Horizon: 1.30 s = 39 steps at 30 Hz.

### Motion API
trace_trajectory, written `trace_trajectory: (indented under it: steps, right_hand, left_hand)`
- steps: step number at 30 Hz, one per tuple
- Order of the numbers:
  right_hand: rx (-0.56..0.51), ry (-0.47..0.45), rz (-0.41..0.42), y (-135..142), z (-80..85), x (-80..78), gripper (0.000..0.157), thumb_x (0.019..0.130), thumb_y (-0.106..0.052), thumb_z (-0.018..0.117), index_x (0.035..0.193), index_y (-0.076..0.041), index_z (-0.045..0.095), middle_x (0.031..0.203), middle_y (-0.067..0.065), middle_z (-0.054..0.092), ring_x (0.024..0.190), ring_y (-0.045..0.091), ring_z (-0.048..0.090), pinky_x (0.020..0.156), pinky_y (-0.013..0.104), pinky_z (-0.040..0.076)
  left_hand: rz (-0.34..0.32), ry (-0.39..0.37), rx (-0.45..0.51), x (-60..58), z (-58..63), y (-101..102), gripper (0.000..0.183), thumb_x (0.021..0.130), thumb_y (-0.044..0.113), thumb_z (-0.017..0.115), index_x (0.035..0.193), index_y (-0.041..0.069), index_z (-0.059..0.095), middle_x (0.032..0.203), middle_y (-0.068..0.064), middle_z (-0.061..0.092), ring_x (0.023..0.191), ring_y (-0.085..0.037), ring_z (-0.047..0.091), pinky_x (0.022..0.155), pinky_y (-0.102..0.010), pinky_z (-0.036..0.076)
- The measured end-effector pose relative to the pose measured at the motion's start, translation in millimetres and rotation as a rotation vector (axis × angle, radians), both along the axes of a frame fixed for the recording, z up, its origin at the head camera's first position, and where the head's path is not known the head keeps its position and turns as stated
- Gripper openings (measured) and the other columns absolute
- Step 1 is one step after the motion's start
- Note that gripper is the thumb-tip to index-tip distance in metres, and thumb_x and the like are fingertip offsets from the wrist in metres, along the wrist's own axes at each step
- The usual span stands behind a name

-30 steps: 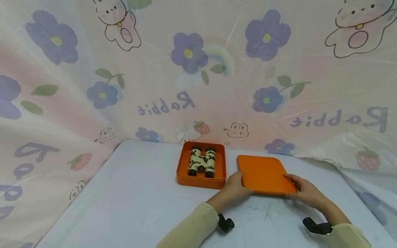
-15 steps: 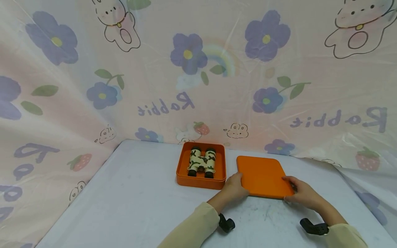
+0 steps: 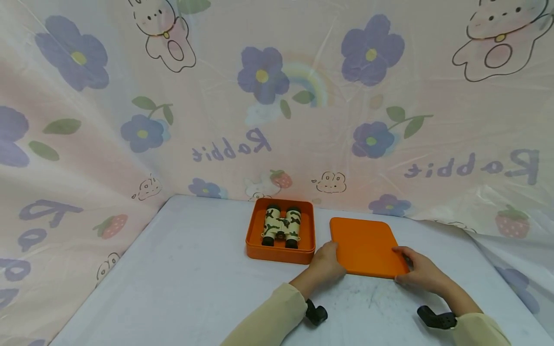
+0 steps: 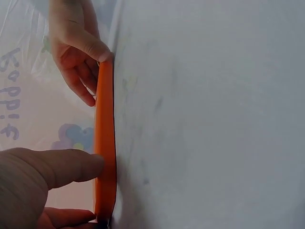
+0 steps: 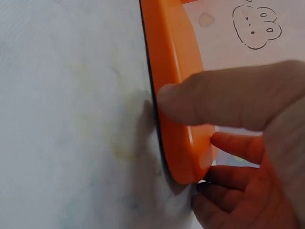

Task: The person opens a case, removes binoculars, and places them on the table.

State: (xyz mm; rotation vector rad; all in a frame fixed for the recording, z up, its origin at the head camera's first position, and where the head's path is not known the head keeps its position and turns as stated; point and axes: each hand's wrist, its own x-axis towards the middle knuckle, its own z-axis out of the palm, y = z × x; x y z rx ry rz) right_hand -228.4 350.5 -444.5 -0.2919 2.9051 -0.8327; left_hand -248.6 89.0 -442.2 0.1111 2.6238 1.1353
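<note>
An orange box lid (image 3: 367,247) lies top side up on the white table. My left hand (image 3: 323,265) grips it at the near left corner; in the left wrist view that thumb presses the lid's front edge (image 4: 106,124). At the near right corner my right hand (image 3: 421,272) holds it, and in the right wrist view the thumb lies on the orange side (image 5: 178,148) with the fingers round the corner. Left of the lid stands the matching open orange box (image 3: 279,254). Inside lie camouflage-patterned binoculars (image 3: 281,226) with black ends.
The white tabletop (image 3: 173,278) stretches to the left and in front of the box. A curtain (image 3: 294,120) printed with flowers and rabbits hangs along the back and sides. Both wrists wear a black camera (image 3: 317,313).
Both hands have drawn the lid slightly nearer the person, with its near right corner shifting a little left; it has almost stopped moving. The box and binoculars have stayed put.
</note>
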Motion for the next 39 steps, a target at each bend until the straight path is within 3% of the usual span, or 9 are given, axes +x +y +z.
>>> trace_trajectory:
  steps: [6,16,24,29,33,39]
  right_hand:
    - [-0.007,-0.005,0.001,-0.1,-1.7,0.8,0.079,0.072,-0.021,0.081,0.136,0.007,0.043,0.14,0.038,0.04,0.127,0.055,0.039,0.102,0.067,0.035]
    - [-0.011,-0.026,0.006,-2.4,-2.5,2.7,0.081,0.074,-0.024,0.08,0.138,0.007,0.04,0.14,0.04,0.033,0.125,0.056,0.037,0.1,0.068,0.035]
    - [0.01,0.056,-0.054,-12.6,9.5,2.7,0.077,0.085,-0.035,0.069,0.141,0.005,0.035,0.14,0.04,0.033,0.116,0.06,0.044,0.089,0.069,0.043]
    - [-0.042,0.09,-0.08,-25.5,20.9,2.5,0.068,0.09,-0.033,0.065,0.142,0.0,0.038,0.145,0.034,0.034,0.122,0.058,0.041,0.092,0.071,0.041]
    - [-0.075,0.137,-0.066,-35.5,28.8,1.2,0.06,0.092,-0.03,0.063,0.14,-0.003,0.042,0.143,0.028,0.041,0.123,0.052,0.042,0.093,0.069,0.042]
    - [-0.086,0.171,-0.033,-50.2,38.3,-2.9,0.056,0.092,-0.031,0.063,0.14,-0.006,0.046,0.14,0.024,0.047,0.122,0.047,0.045,0.093,0.067,0.042]
  left_hand:
    - [-0.02,0.02,-0.004,-0.4,-1.5,-1.5,0.068,0.074,0.012,0.082,0.134,0.013,0.052,0.124,-0.001,0.058,0.106,-0.016,0.057,0.102,-0.036,0.049]
    - [-0.136,0.108,-0.042,4.9,1.2,-14.9,0.074,0.074,0.02,0.082,0.14,0.013,0.048,0.138,0.0,0.051,0.117,-0.013,0.053,0.107,-0.031,0.045]
    - [-0.266,0.261,-0.006,15.8,21.3,-42.5,0.063,0.086,0.035,0.072,0.142,0.022,0.046,0.147,0.008,0.044,0.133,-0.011,0.045,0.11,-0.032,0.042]
    - [-0.315,0.372,0.088,13.6,36.2,-65.9,0.059,0.088,0.038,0.068,0.141,0.027,0.046,0.146,0.011,0.045,0.129,-0.012,0.05,0.104,-0.032,0.047]
    - [-0.328,0.431,0.124,10.5,43.6,-84.2,0.058,0.088,0.04,0.066,0.141,0.027,0.048,0.143,0.011,0.048,0.127,-0.012,0.05,0.104,-0.036,0.047]
    - [-0.272,0.456,0.137,4.2,48.9,-108.9,0.057,0.087,0.04,0.067,0.14,0.027,0.049,0.143,0.007,0.049,0.124,-0.017,0.052,0.101,-0.041,0.049]
